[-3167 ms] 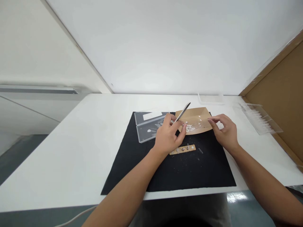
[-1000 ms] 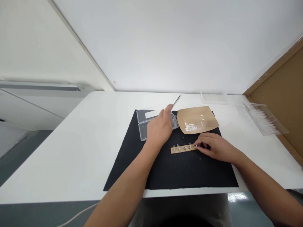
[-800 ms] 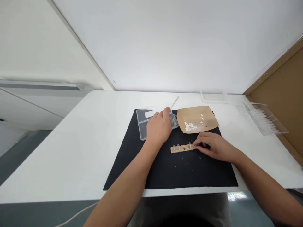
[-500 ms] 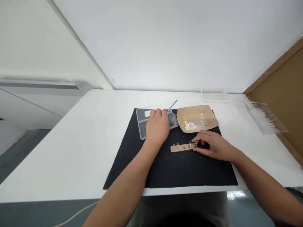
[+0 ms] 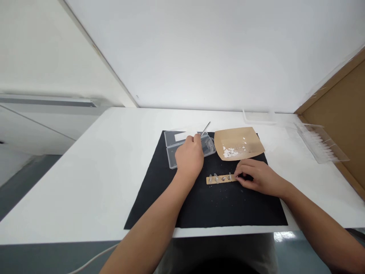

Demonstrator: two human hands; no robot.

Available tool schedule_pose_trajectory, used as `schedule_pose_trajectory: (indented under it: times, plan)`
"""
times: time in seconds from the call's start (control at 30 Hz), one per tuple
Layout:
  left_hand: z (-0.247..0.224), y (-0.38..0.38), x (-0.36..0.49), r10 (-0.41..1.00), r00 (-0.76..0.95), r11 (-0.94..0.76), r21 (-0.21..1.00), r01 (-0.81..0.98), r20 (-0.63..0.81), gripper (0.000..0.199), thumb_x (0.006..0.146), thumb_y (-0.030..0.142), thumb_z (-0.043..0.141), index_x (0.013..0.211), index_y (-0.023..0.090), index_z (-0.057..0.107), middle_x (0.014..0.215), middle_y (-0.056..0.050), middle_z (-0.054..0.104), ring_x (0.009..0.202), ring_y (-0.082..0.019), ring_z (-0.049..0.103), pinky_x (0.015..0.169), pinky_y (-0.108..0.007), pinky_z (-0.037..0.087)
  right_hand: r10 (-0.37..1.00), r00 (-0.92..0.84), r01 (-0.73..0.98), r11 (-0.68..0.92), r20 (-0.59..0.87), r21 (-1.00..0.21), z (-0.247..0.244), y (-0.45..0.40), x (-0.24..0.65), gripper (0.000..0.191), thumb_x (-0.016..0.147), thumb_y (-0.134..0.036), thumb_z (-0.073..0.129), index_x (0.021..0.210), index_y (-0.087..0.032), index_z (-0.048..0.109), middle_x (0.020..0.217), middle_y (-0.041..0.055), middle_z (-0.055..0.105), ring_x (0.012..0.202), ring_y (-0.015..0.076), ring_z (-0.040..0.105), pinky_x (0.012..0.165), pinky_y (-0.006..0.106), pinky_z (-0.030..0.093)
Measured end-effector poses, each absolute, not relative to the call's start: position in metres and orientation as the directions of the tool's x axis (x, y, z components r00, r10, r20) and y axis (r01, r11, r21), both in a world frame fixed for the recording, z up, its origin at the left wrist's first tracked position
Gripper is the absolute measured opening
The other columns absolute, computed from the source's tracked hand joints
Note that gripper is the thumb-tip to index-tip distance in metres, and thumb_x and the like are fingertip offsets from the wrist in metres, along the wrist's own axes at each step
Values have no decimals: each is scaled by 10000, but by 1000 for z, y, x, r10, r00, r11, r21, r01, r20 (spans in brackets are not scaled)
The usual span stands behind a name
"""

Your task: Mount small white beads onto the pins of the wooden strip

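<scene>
A thin metal tool [image 5: 205, 128] sticks up from my left hand [image 5: 190, 152], whose fingers are closed on it over a clear plastic case [image 5: 172, 155] with its lid open. Small clear pieces lie in the case's right end. My right hand [image 5: 255, 176] pinches the right end of a narrow tan strip [image 5: 220, 179]; a tiny metal part shows at the fingertips. Several small clear and metal pieces stand along the strip. Behind my right hand, a tan paper tray [image 5: 235, 137] holds scattered white flakes.
A black mat [image 5: 205, 213] lies under these things on a white table [image 5: 85, 179]. At the right is a clear case of white pointed pieces [image 5: 319, 144], with a clear tray [image 5: 258, 117] against the wall.
My left hand has shifted slightly, uncovering more of the white label in the case lid; the tool has swung a little left. My right thumb and fingertips have come closer together at the strip's end.
</scene>
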State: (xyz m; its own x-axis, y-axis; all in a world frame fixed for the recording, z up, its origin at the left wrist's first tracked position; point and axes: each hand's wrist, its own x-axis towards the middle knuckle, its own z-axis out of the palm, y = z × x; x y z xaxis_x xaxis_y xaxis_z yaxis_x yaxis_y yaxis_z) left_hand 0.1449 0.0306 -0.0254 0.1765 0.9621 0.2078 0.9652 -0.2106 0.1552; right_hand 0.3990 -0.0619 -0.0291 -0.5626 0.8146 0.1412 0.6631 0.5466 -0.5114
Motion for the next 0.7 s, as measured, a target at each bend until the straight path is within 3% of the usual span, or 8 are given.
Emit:
schedule_pose_trajectory:
  times: [0.23,0.43,0.6,0.7]
  plan:
    - [-26,31,144,957,160,-201,151,968,243,335,1006,188,467,1303,160,621,1278,-194,590,729,-229,680,648,-358,522,819,-559,663,536,131,-523,-30,-62,399,139,958,-188,608,1054,-243,692,1001,46,711,863,170,644,763,296,519]
    - [-27,33,145,883,274,-372,212,904,380,280,1020,224,512,1251,136,644,1178,-185,619,1047,-324,647,899,-453,504,832,-551,668,487,66,-563,-23,-60,403,156,971,-233,633,1111,-251,701,1012,37,704,845,159,636,765,295,519]
    - [-20,24,153,558,705,-828,232,511,438,292,1090,345,441,1112,168,672,1056,-109,696,1050,-262,623,986,-435,435,833,-552,674,480,49,-562,-23,-58,408,101,980,-273,659,1062,-240,706,940,28,686,818,161,615,754,298,507]
    - [-19,16,158,422,798,-898,321,302,430,318,1067,428,503,1137,168,673,1071,-105,703,1055,-247,627,968,-407,439,831,-554,669,482,51,-566,-25,-58,408,86,989,-300,657,1032,-232,688,904,25,668,827,169,615,741,295,491]
